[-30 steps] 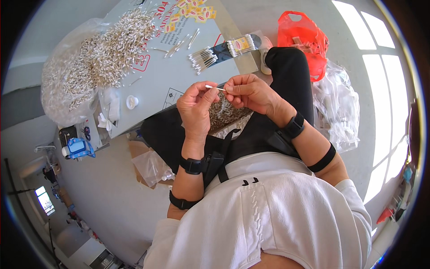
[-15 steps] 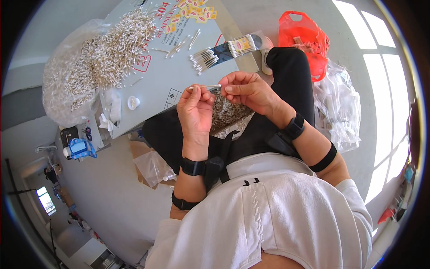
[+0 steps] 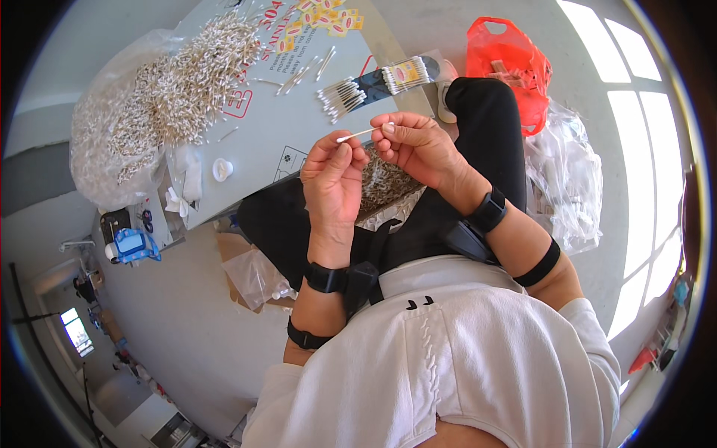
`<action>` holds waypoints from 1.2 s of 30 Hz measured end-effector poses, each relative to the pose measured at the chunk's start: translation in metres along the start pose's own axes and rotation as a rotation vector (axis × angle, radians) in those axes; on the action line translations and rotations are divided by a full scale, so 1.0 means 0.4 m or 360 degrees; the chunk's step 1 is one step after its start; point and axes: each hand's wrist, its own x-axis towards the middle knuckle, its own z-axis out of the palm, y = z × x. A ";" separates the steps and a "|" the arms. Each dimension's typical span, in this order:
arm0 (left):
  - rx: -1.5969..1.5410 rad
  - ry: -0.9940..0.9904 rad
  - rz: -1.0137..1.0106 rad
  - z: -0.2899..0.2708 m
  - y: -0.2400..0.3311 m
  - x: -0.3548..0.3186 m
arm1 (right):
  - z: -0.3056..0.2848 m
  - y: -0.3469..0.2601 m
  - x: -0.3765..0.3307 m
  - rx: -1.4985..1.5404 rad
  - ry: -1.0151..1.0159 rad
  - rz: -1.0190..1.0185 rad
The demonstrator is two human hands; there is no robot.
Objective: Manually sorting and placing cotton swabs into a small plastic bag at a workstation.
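A single cotton swab (image 3: 366, 134) spans the space between my two hands, slightly tilted with its right end higher. My right hand (image 3: 422, 145) pinches it near the right end with thumb and forefinger. At the swab's left end, my left hand (image 3: 332, 175) is closed, its thumb and forefinger around the white tip, which shows between them. Beyond the hands, a row of swabs (image 3: 341, 99) lies on a dark strip (image 3: 373, 84) on the table. Farther right on that strip is a swab bundle with a yellow label (image 3: 408, 74).
A large clear bag (image 3: 93, 142) with a heap of loose swabs (image 3: 198, 82) covers the table's left (image 3: 261, 145). Yellow labels (image 3: 328, 19) lie at the back, a white round cap (image 3: 222, 170) nearer. More swabs (image 3: 385, 183) fill a container at my lap. A red bag (image 3: 515, 60) stands right.
The swab has tilted, its right end rising. Its left white tip now shows clearly at my left fingertips. Both hands have shifted slightly.
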 end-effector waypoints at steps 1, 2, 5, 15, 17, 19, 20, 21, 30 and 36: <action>0.0000 0.0001 0.0001 0.002 0.000 0.000 | -0.003 0.003 0.001 0.0047 0.0008 0.0022; 0.0056 -0.0072 0.0036 0.005 -0.001 -0.001 | -0.007 0.007 0.003 0.0047 0.0007 0.0023; 0.0148 -0.0176 0.0072 0.014 -0.002 -0.004 | -0.020 0.021 0.006 0.0201 -0.0010 0.0097; 0.0293 -0.0244 0.0102 0.033 0.000 -0.006 | -0.018 0.027 0.007 0.0236 0.0018 0.0113; 0.0454 -0.0141 0.0124 0.040 0.010 -0.010 | -0.007 0.022 0.002 0.0213 0.0054 0.0076; 0.0618 -0.0029 0.0154 0.041 0.026 -0.008 | 0.024 0.007 -0.006 -0.0460 0.0244 -0.0244; 0.1135 -0.0045 0.0422 0.036 0.034 0.000 | 0.033 0.004 -0.008 -0.0461 0.0244 -0.0241; 0.1649 -0.0066 0.0691 0.035 0.039 0.007 | 0.039 0.003 -0.009 -0.0648 0.0204 -0.0398; 0.2032 -0.0199 0.0881 0.037 0.020 0.038 | 0.054 -0.005 -0.018 -0.1043 0.0161 -0.0586; 0.1951 -0.0202 0.0707 0.000 -0.001 0.057 | 0.012 -0.002 0.009 -0.1198 0.0107 -0.0444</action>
